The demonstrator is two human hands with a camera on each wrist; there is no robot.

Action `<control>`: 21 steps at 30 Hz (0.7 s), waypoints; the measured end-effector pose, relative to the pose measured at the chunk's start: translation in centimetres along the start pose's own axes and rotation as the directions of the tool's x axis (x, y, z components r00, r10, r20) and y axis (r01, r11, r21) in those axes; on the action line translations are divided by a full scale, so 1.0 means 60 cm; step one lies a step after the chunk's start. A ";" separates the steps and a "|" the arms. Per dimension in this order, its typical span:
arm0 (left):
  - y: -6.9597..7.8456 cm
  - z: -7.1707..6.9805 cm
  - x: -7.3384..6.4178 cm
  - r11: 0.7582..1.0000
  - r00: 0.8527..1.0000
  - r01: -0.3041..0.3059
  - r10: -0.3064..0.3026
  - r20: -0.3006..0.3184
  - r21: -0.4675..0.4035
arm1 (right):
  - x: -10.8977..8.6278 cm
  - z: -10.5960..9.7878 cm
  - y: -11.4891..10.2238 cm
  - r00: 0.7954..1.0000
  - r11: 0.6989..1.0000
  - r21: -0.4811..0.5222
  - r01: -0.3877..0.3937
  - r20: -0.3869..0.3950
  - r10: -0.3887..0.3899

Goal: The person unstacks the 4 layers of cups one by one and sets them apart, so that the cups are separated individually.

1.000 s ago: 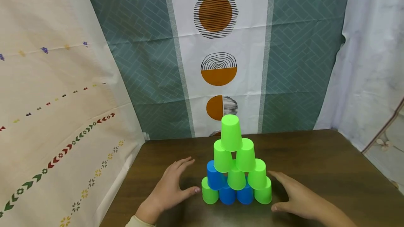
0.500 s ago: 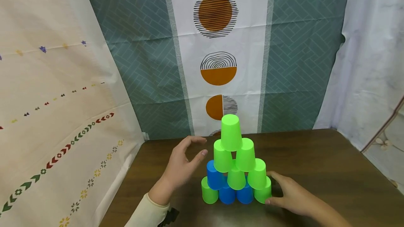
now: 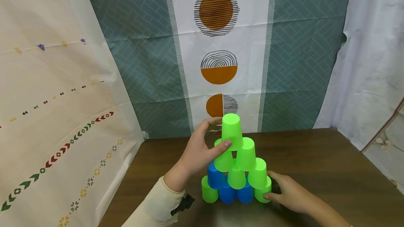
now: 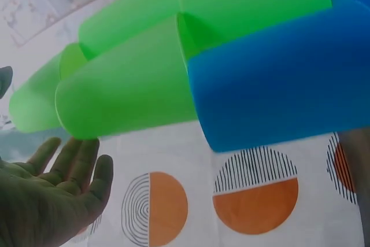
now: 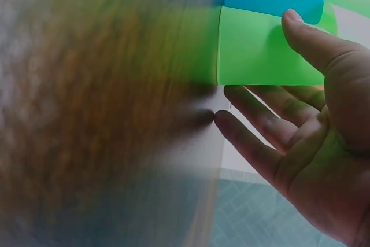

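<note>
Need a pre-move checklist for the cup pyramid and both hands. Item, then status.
1. Cup pyramid standing, rows 4-3-2-1 from the bottom: ok.
2. Top cup upright, mouth down on the two green cups below: ok.
3. Left grip closed round the top cup: not ok; it is beside the cup with fingers spread.
4. Left grip free of the left cup of the upper pair: cannot tell; the thumb overlaps it in the head view.
5. Right grip at the bottom-right green cup: ok; thumb and fingers lie on different sides.
6. Right grip pressing that cup: cannot tell.
</note>
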State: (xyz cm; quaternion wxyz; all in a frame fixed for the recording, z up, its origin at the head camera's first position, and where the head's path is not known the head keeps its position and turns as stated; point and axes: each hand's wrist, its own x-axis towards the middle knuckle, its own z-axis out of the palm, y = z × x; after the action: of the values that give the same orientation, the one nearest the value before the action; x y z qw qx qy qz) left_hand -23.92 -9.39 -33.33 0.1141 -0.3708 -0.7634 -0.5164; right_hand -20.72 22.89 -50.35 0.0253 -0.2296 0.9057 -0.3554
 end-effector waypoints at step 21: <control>0.005 0.032 0.004 0.983 0.983 0.185 -0.185 -0.006 -0.007 | -0.002 0.000 0.001 1.000 1.000 0.016 -0.009 0.009 0.009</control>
State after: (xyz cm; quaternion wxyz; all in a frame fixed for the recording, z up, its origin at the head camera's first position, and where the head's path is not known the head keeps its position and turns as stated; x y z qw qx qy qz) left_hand -23.49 -7.55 -33.81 0.0670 -0.2968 -0.7925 -0.5286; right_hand -20.65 22.95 -50.41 0.0326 -0.2268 0.9037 -0.3616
